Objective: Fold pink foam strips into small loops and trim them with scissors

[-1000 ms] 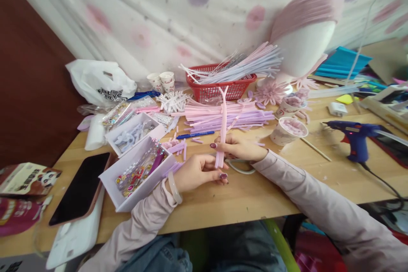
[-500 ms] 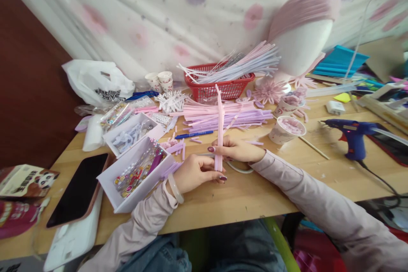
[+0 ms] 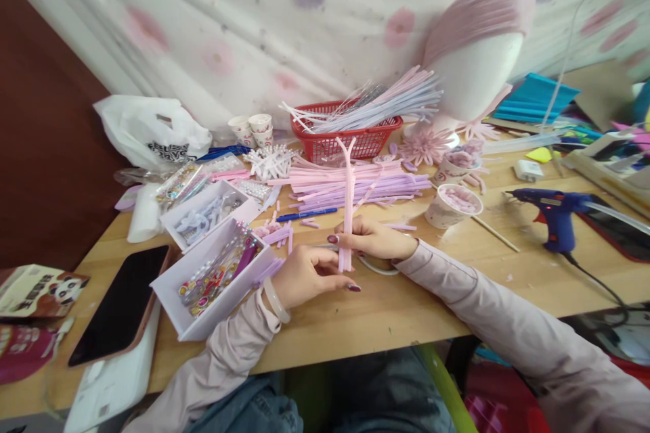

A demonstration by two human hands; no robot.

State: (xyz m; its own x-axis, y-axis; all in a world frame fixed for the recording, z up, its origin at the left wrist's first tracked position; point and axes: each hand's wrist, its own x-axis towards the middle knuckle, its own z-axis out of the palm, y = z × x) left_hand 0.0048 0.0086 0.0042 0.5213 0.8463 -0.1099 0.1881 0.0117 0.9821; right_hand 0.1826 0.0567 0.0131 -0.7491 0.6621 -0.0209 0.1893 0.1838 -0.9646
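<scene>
A small bundle of pink pipe cleaners point(image 3: 348, 199) stands upright before me, its two top tips parting in a Y. My right hand point(image 3: 376, 238) pinches the bundle near its lower part, thumb in front. At the bottom ends, my left hand point(image 3: 307, 277) is closed round the stems, its thumb just below them and its other fingers partly hidden behind. A grey-white loop point(image 3: 378, 269), perhaps a cord, lies behind the hands. Beyond them are piles of pink pipe cleaners point(image 3: 315, 177) and purple pipe cleaners point(image 3: 325, 198), with a blue pen point(image 3: 307, 214) in front.
To the left are a white box of beaded trinkets point(image 3: 180, 314), a phone point(image 3: 122, 304) and a plastic bag point(image 3: 152, 125). A red basket point(image 3: 345, 142) stands behind. Rightward are a paper cup point(image 3: 447, 213), a wooden stick point(image 3: 496, 233) and a blue glue gun point(image 3: 556, 216) with its cable.
The pipe cleaners' top tips have spread apart into a Y. Both hands keep nearly the same place, and the view has shifted slightly.
</scene>
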